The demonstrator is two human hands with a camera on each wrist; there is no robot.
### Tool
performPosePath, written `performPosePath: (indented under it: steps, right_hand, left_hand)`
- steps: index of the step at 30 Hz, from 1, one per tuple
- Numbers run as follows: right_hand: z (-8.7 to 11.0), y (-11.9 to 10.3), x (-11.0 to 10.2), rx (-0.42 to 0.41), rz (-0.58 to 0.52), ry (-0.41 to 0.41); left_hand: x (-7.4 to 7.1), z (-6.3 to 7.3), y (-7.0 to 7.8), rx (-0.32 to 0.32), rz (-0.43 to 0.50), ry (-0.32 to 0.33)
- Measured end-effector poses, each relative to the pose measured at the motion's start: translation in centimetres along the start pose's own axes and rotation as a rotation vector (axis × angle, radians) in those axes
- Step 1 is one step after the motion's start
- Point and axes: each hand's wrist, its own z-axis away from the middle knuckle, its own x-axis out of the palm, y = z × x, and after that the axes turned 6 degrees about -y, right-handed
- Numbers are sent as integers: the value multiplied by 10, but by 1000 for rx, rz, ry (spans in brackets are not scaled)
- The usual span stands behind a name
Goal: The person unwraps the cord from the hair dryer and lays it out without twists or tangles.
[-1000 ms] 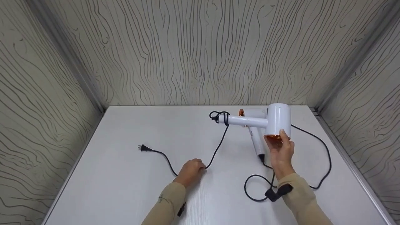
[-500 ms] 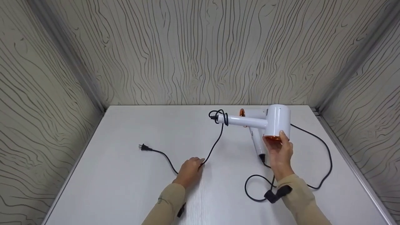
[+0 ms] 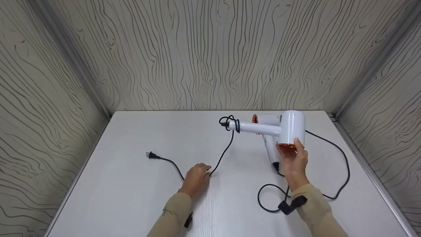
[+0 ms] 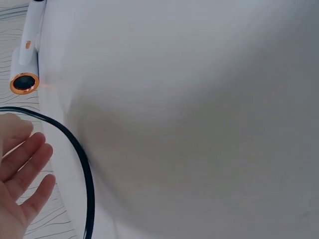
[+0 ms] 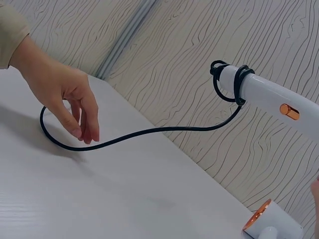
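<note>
Wood-grained walls point(image 3: 204, 59) enclose a white table point(image 3: 115, 204), above which your right hand point(image 3: 296, 164) grips one white hair dryer point(image 3: 293, 126) by its orange-rimmed end, while your left hand point(image 3: 195, 177), fingers loosely apart and pinching nothing, is right beside its black cord point(image 3: 225, 151). You appear to be working the cord looped on the handle point(image 3: 260, 128), winding or unwinding I cannot tell, so the next move likely calls for pinching its slack. Count two dryers, the second dryer point(image 3: 271, 149) partly hidden behind yours, two cords including the other cord point(image 3: 348, 164) at right, and one visible plug point(image 3: 152, 155).
</note>
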Motion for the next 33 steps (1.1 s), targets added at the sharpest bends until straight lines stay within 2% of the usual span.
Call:
performPosePath:
  steps: [3, 7, 10, 13, 18, 24, 33]
  right_hand:
    - [1, 1, -1, 5, 12, -3]
    - [2, 1, -1, 17, 22, -15]
    - [3, 1, -1, 29, 26, -21]
    - [4, 1, -1, 38, 26, -31]
    - [5, 1, 1, 25, 15, -53]
    - [6, 1, 1, 17, 19, -55]
    - [7, 2, 1, 14, 36, -69]
  left_hand:
    - [-3, -1, 2, -32, 42, 7]
    - [-6, -4, 6, -44, 94, 22]
    - [-8, -8, 12, -21, 130, 56]
    - [-11, -15, 19, 11, 160, 118]
    - [-15, -28, 29, 59, 173, 206]
    - [-20, -37, 39, 41, 170, 209]
    - [-24, -46, 44, 0, 179, 215]
